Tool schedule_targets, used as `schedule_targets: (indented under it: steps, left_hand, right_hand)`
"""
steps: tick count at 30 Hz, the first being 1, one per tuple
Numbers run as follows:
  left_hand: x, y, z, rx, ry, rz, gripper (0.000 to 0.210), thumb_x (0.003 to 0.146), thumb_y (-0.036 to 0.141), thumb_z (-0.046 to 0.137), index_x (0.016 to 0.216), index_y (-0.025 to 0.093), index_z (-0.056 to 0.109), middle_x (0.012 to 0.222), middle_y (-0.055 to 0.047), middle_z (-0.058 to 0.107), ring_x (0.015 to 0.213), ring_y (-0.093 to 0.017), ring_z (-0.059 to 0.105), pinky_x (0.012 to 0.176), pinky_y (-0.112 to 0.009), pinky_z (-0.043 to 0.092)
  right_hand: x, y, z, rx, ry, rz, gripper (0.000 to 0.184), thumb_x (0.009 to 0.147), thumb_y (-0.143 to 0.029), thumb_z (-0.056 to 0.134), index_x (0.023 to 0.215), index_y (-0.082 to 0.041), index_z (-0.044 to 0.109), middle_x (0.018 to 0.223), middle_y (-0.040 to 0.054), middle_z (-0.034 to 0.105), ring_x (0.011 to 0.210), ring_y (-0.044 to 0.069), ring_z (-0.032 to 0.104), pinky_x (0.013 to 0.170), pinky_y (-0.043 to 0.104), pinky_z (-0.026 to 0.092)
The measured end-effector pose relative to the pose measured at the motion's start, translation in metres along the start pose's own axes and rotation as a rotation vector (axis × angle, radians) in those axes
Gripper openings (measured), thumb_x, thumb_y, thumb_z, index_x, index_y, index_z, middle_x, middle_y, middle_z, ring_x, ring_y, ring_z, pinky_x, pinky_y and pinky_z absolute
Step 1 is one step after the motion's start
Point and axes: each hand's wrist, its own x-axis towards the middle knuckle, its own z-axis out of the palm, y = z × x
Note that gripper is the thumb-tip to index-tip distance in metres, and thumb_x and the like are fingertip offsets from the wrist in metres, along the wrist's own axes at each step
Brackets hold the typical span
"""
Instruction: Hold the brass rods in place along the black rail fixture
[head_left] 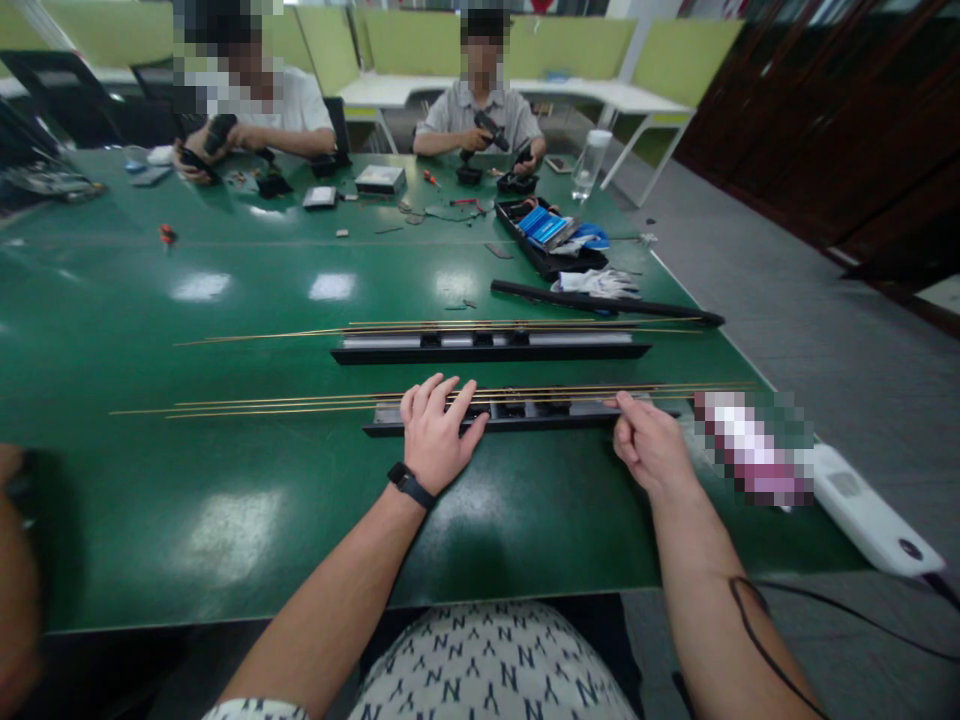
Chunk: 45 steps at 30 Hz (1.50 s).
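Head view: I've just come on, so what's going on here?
A person has the left hand spread over the nearer black rail, across thin gold rods, while the right hand is at the rods near the rail's right end; whether it pinches them is hard to tell. A second rail, with more rods, lies beyond on the green table. Opposite, two co-workers hold dark tools.

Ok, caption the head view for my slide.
Left hand spread over the nearer black rail, right hand near its right end, thin golden rods alongside.
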Motion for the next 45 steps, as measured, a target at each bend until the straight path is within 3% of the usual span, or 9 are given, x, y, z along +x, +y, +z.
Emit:
schedule_targets:
  steps: [5, 13, 17, 30, 39, 45]
  left_hand:
    - [0.001, 0.000, -0.001, 0.001, 0.000, 0.001, 0.043, 0.096, 0.045, 0.066, 0.136, 0.030, 0.068, 0.137, -0.010, 0.069, 0.139, -0.033, 0.053, 0.118, -0.054, 0.031]
    - [0.000, 0.000, 0.000, -0.001, 0.006, 0.012, 0.043, 0.097, 0.045, 0.064, 0.136, 0.028, 0.068, 0.137, -0.011, 0.069, 0.139, -0.033, 0.053, 0.119, -0.053, 0.031]
    - [0.000, 0.000, 0.000, 0.005, 0.002, 0.018, 0.043, 0.097, 0.045, 0.064, 0.136, 0.027, 0.067, 0.138, -0.011, 0.068, 0.139, -0.032, 0.053, 0.118, -0.052, 0.031]
    - [0.000, 0.000, -0.001, 0.013, 0.008, 0.025, 0.043, 0.098, 0.046, 0.063, 0.136, 0.026, 0.067, 0.137, -0.011, 0.068, 0.139, -0.033, 0.053, 0.119, -0.052, 0.030]
    - [-0.002, -0.001, 0.001, 0.013, 0.007, 0.021, 0.043, 0.098, 0.046, 0.064, 0.136, 0.027, 0.068, 0.138, -0.011, 0.068, 0.139, -0.032, 0.053, 0.119, -0.052, 0.030]
    - [-0.001, 0.000, 0.000, 0.012, 0.005, 0.019, 0.043, 0.098, 0.046, 0.064, 0.136, 0.027, 0.068, 0.137, -0.011, 0.068, 0.138, -0.032, 0.053, 0.118, -0.052, 0.031]
  right_hand:
    - [-0.002, 0.001, 0.005, 0.001, -0.055, 0.028, 0.039, 0.078, -0.050, 0.088, 0.086, -0.016, 0.071, 0.043, -0.0048, 0.052, 0.025, 0.005, 0.031, 0.027, 0.017, 0.023]
    - [-0.003, -0.001, 0.007, 0.016, -0.036, 0.012, 0.037, 0.078, -0.048, 0.088, 0.085, -0.016, 0.071, 0.044, -0.0046, 0.054, 0.026, 0.005, 0.032, 0.027, 0.017, 0.023]
    - [-0.001, -0.002, 0.004, 0.032, 0.037, -0.034, 0.033, 0.079, -0.043, 0.086, 0.086, -0.014, 0.073, 0.044, -0.0045, 0.053, 0.026, 0.005, 0.032, 0.026, 0.017, 0.024]
    - [0.016, -0.011, -0.014, 0.084, 0.456, -0.124, 0.022, 0.083, -0.034, 0.076, 0.074, -0.018, 0.063, 0.046, -0.0068, 0.051, 0.028, 0.006, 0.035, 0.025, 0.017, 0.024]
    - [0.026, -0.020, -0.027, 0.070, 0.600, -0.132, 0.018, 0.088, -0.026, 0.071, 0.074, -0.018, 0.064, 0.048, -0.0073, 0.051, 0.029, 0.006, 0.036, 0.025, 0.017, 0.022]
    - [0.023, -0.014, -0.027, 0.027, 0.558, -0.136, 0.020, 0.088, -0.034, 0.074, 0.078, -0.018, 0.066, 0.047, -0.0068, 0.052, 0.028, 0.006, 0.036, 0.024, 0.017, 0.023]
